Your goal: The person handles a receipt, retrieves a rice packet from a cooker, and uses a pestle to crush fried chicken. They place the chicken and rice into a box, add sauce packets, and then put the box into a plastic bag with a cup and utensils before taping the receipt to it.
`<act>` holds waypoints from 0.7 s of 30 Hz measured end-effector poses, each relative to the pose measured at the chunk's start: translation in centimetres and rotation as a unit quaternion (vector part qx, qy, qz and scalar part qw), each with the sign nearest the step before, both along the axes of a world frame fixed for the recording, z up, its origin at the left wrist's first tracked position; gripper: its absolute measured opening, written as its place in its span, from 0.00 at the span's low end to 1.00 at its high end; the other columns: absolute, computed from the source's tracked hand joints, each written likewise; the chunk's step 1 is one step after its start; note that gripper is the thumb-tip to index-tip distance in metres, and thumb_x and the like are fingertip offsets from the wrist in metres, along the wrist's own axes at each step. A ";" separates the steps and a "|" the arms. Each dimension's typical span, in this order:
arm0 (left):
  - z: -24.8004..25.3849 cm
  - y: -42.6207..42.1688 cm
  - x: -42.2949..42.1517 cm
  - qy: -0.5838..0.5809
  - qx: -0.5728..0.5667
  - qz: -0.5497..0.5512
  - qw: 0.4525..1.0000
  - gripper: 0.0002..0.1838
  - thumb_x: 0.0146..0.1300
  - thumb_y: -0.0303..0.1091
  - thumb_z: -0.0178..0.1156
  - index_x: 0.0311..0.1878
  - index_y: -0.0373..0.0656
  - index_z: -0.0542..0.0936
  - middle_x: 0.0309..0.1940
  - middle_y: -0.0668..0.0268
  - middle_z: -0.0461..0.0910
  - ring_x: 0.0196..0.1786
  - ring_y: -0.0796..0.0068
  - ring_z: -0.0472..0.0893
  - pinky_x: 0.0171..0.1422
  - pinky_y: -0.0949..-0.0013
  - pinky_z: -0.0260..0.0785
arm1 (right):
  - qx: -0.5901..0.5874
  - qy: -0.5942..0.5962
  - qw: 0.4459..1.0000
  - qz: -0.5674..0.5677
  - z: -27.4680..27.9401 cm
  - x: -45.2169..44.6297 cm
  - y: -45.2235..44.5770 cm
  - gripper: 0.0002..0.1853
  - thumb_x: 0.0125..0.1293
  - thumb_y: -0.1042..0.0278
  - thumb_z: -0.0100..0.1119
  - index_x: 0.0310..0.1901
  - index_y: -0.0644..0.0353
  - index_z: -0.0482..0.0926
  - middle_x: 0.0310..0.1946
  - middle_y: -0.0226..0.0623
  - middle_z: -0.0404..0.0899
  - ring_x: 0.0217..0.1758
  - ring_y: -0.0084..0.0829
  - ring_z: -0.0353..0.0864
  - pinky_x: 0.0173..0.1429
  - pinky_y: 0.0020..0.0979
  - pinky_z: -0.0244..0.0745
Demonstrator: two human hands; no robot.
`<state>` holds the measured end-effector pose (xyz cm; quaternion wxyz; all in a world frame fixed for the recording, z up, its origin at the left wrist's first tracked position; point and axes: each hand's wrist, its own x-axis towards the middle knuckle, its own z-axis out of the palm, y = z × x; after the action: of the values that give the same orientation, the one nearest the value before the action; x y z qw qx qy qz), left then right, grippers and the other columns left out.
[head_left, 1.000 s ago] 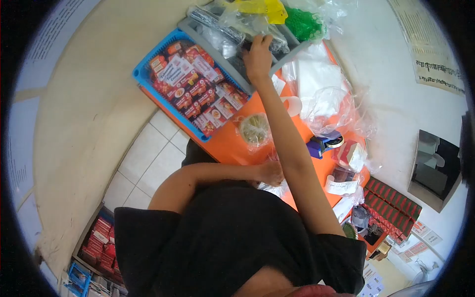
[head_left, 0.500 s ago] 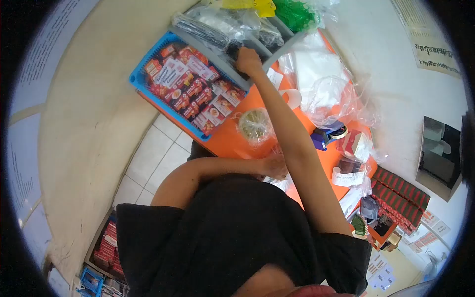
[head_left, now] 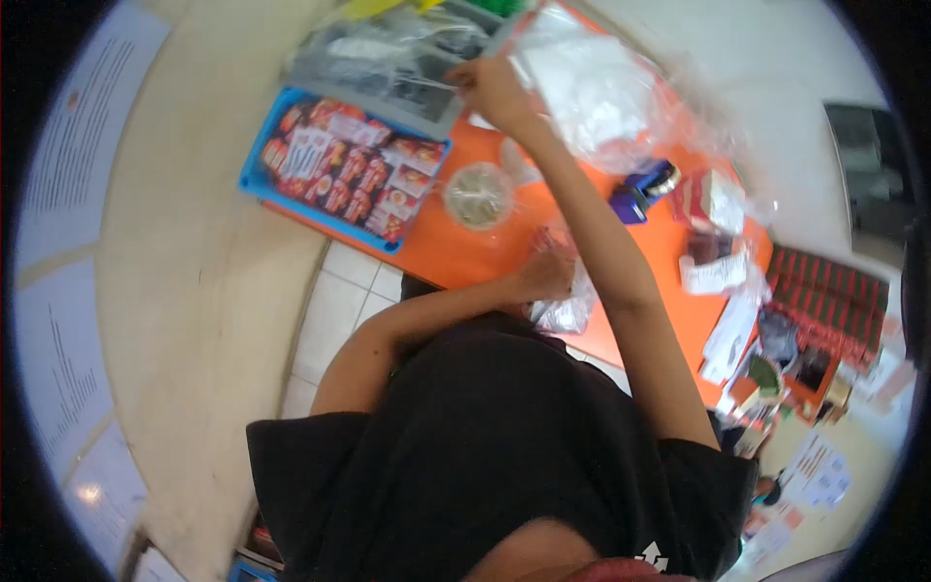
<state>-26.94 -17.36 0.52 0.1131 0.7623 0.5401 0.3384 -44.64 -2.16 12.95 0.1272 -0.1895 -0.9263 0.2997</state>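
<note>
My right hand [head_left: 493,89] is raised at the near edge of the grey divided tray [head_left: 441,124], fingers bent together; whatever they pinch is too blurred to make out. Clear plastic packaging [head_left: 373,48] lies in that tray. Low at the table's front edge, my left hand [head_left: 546,274] is closed on a clear plastic bag [head_left: 567,312] with something reddish beside the fingers. A round plastic-wrapped bowl [head_left: 477,195] stands on the orange table [head_left: 475,257], left of my right forearm.
A blue basket [head_left: 254,175] of red printed packets sits at the left. White plastic bags [head_left: 592,87] lie at the back. To the right are a blue tape dispenser [head_left: 635,197], a red and white packet [head_left: 716,202] and striped red boxes [head_left: 829,301].
The view has turned and shifted, so the table appears rotated. My right hand has come up out of the tray's compartment to its edge. My left hand remains on the plastic bag.
</note>
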 end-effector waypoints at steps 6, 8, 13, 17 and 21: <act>7.8 1.5 -0.7 -0.407 0.027 -0.063 0.911 0.14 0.53 0.27 0.56 0.44 0.38 0.73 0.42 0.56 0.73 0.48 0.58 0.73 0.56 0.55 0.61 | -0.082 0.166 0.976 -0.116 -0.7 1.6 -2.4 0.11 0.54 0.76 0.58 0.40 0.62 0.82 0.30 0.44 0.82 0.33 0.33 0.84 0.40 0.28 0.77; 6.7 1.3 -0.3 -0.217 0.120 -0.004 0.969 0.17 0.52 0.27 0.62 0.46 0.36 0.73 0.41 0.60 0.72 0.43 0.66 0.74 0.48 0.64 0.67 | -0.094 0.199 0.969 -0.114 0.3 4.5 -2.5 0.11 0.56 0.74 0.59 0.41 0.62 0.82 0.33 0.42 0.83 0.35 0.30 0.84 0.42 0.27 0.78; 3.2 -2.5 -1.5 -0.159 -0.085 -0.078 0.981 0.21 0.50 0.25 0.61 0.49 0.38 0.72 0.43 0.59 0.72 0.45 0.63 0.74 0.52 0.63 0.66 | -0.145 0.290 0.902 -0.286 4.8 21.5 -4.7 0.12 0.60 0.74 0.59 0.46 0.67 0.79 0.40 0.37 0.82 0.42 0.25 0.81 0.47 0.25 0.76; 3.2 -3.7 -1.1 -0.376 -0.125 -0.103 0.913 0.19 0.50 0.34 0.61 0.46 0.37 0.75 0.47 0.54 0.73 0.52 0.55 0.72 0.60 0.59 0.63 | -0.176 0.227 0.824 -0.488 -3.8 35.8 -5.9 0.11 0.58 0.76 0.60 0.43 0.67 0.80 0.35 0.38 0.83 0.39 0.25 0.82 0.46 0.26 0.77; 3.0 -3.9 -1.2 -0.300 -0.158 -0.102 0.935 0.18 0.53 0.36 0.62 0.47 0.40 0.76 0.48 0.56 0.74 0.52 0.58 0.73 0.59 0.60 0.63 | -0.082 0.183 0.789 -0.580 -10.2 39.7 -7.6 0.07 0.57 0.77 0.60 0.39 0.66 0.82 0.30 0.38 0.83 0.35 0.27 0.83 0.44 0.27 0.77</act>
<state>-28.11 -21.25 3.54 0.4225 0.6484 0.4472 0.4484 -4.96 -9.79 2.75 0.4279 -0.6430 -0.5733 0.2733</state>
